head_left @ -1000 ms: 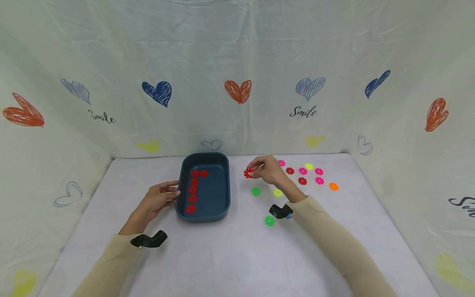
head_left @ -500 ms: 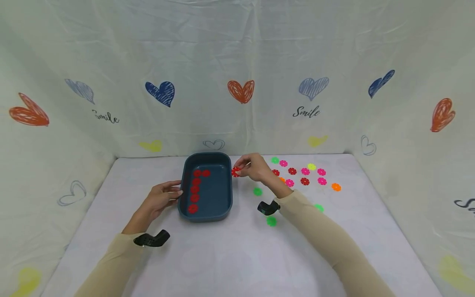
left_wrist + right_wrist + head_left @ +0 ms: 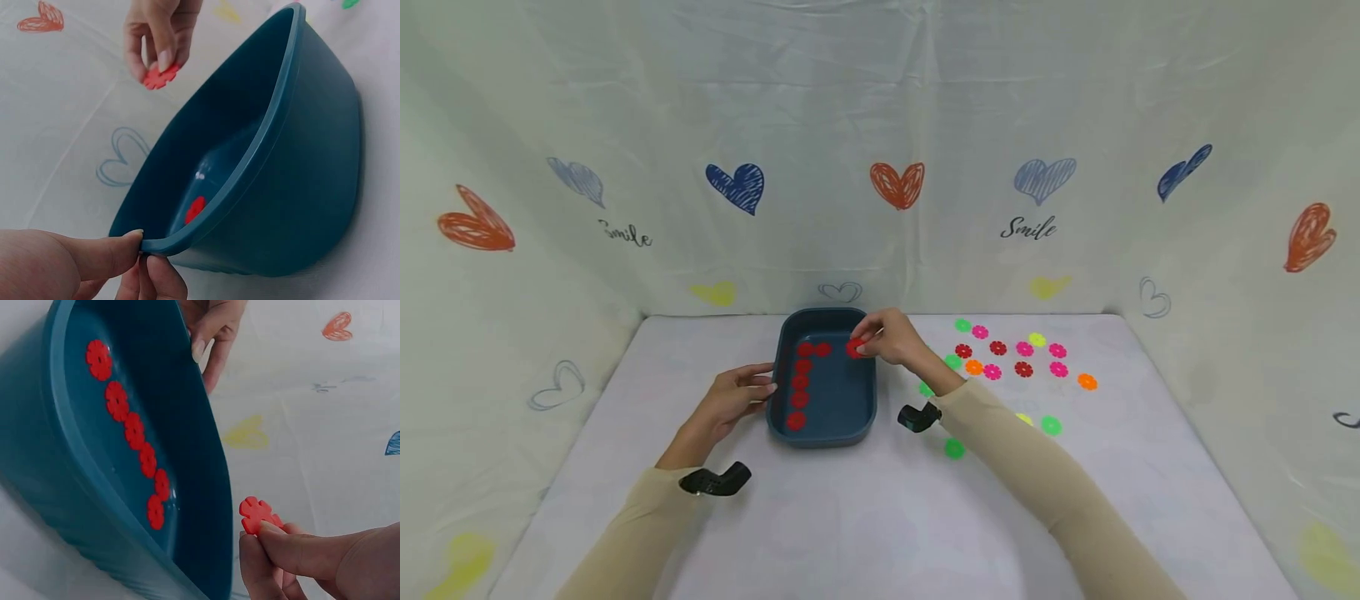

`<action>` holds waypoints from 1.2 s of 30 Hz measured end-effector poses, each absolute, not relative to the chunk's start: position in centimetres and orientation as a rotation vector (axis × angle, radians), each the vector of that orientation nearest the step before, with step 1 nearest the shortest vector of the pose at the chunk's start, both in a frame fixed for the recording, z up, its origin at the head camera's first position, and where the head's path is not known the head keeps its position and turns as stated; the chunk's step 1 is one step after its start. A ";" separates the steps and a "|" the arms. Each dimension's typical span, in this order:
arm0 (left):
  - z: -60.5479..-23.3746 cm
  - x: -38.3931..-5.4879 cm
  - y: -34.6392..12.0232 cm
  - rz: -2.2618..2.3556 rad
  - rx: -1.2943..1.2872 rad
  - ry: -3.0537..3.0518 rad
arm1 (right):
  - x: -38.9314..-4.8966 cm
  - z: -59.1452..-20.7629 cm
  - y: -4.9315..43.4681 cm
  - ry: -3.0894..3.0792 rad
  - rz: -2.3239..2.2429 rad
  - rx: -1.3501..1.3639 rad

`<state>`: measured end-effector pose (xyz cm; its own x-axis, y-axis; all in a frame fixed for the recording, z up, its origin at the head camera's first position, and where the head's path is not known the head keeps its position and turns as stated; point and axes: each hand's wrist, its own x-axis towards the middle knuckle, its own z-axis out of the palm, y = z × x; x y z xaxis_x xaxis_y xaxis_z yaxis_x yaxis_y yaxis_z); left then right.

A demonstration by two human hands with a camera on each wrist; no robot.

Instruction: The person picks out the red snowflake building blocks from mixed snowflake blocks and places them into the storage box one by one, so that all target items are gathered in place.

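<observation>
My left hand (image 3: 737, 398) pinches the left rim of a dark teal plastic tub (image 3: 300, 156), thumb on top and fingers beneath, as the left wrist view shows. Between the thumb and fingers of my right hand (image 3: 891, 337) is a red flower-shaped disc (image 3: 257, 512) with notched edges. It is held over the tub's far right part, above the rim. Inside the tub several red discs (image 3: 117, 401) lie flat in a line along the left side, with one more disc (image 3: 823, 349) beside the far end of that line.
Right of the tub, loose discs are scattered on the white table (image 3: 850, 517): pink (image 3: 1025, 348), dark red (image 3: 1023, 369), orange (image 3: 1087, 382), green (image 3: 954, 448) and yellow (image 3: 1037, 339). A white curtain (image 3: 820, 100) printed with hearts stands behind. Black cameras (image 3: 919, 417) sit on both wrists.
My right hand has carried the red disc leftward from above the table to over the tub. The left hand stays at the rim. The whole head view has shifted slightly.
</observation>
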<state>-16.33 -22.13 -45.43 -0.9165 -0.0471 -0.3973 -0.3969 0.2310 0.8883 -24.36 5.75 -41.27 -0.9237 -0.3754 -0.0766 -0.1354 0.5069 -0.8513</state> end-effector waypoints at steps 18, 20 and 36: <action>-45.2 -16.4 -21.9 1.719 -0.425 2.239 | -25.8 -42.7 2.1 2.578 -1.220 -0.446; -45.2 -16.5 -21.9 1.717 -0.422 2.243 | -26.0 -42.9 1.7 2.578 -1.212 -0.444; -45.3 -16.4 -22.0 1.715 -0.421 2.244 | -27.0 -43.6 -0.4 2.598 -1.124 -0.354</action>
